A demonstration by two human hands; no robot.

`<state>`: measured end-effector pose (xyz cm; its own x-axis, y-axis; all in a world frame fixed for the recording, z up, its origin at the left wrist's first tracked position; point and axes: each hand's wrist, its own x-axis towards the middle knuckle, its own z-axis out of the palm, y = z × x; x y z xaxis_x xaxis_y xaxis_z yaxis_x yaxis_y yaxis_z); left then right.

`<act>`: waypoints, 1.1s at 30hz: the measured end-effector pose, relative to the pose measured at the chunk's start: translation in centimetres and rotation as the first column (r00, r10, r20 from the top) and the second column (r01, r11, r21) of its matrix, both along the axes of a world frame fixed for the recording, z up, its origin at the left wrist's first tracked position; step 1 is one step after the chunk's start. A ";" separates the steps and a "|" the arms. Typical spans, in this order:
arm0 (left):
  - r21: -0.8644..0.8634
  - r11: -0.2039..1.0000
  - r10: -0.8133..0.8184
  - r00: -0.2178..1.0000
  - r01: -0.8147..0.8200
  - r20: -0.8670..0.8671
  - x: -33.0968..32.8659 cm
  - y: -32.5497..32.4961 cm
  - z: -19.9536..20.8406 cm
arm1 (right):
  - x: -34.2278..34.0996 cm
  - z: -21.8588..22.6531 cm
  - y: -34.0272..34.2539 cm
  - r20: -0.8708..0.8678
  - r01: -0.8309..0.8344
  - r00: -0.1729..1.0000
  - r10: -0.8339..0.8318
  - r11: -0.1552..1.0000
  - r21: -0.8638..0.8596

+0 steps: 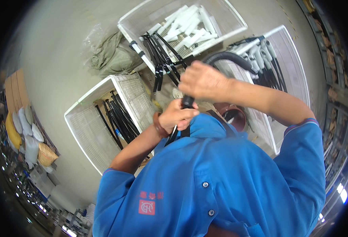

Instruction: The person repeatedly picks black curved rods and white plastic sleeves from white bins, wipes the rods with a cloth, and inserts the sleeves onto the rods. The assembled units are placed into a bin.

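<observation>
My right hand [203, 81] is closed in front of my chest, wrapped round a black stick with a curved handle [233, 59], like a walking cane's. The bend of the handle arches out to the right, above my forearm. Just below, my left hand [178, 118] grips the same piece at a thick black collar [188, 101]. A thin pale strip shows under its fingers; what it belongs to I cannot make out. The lower end is hidden against my blue shirt.
Ahead, a white crate [142, 59] holds white pieces, with black rods [158, 59] across its near corner. Grey-handled black sticks [266, 59] fill the right crate [302, 67]. Black rods lie in the left crate [83, 96]. A reddish bucket [241, 118] stands close by my right arm.
</observation>
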<state>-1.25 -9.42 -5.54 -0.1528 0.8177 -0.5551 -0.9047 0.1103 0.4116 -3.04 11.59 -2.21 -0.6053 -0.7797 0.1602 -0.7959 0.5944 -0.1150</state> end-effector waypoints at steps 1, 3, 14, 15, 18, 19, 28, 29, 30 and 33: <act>0.094 0.994 0.054 0.998 -0.058 0.045 -1.5 -0.7 0.1 | -2.7 0.3 0.9 -0.139 0.033 0.990 -0.034 0.999 -0.007; 0.202 0.970 0.118 0.988 -0.137 0.101 -2.9 -1.7 0.5 | -6.6 1.0 2.6 -0.124 0.069 0.990 -0.066 0.997 0.018; -0.256 0.963 0.027 0.979 -0.079 -0.201 -6.3 3.6 -1.0 | -17.9 -3.0 4.8 0.744 -0.357 0.656 0.125 0.920 0.160; -0.280 0.952 0.065 0.978 -0.120 -0.199 -6.6 4.4 -1.2 | -19.2 -3.7 5.0 0.784 -0.437 0.598 0.167 0.888 0.145; -0.383 0.906 0.123 0.978 -0.179 -0.166 -8.0 6.6 -1.7 | -21.1 -6.7 6.0 0.630 -0.469 0.714 0.305 0.876 0.108; -0.420 0.882 0.180 0.977 -0.211 -0.112 -8.6 7.2 -1.8 | -20.7 -8.1 5.9 0.615 -0.305 0.774 0.149 0.939 0.156; -0.421 0.671 0.722 0.668 -0.611 0.180 -14.4 7.4 -11.8 | -25.3 -22.9 4.6 -0.098 -0.272 0.958 0.269 0.748 -0.605; -0.521 0.603 0.769 0.615 -0.604 0.176 -14.7 6.4 -12.9 | -26.5 -26.2 5.9 0.092 -0.113 0.966 0.241 0.716 -0.689; -0.523 0.585 0.790 0.582 -0.620 0.195 -14.8 5.0 -13.9 | -27.6 -30.1 7.8 0.321 0.022 0.911 0.261 0.744 -0.668; -0.640 0.454 0.842 0.533 -0.619 0.083 -13.8 2.0 -16.5 | -31.9 -46.0 14.2 0.496 0.719 0.684 -0.535 0.608 -0.337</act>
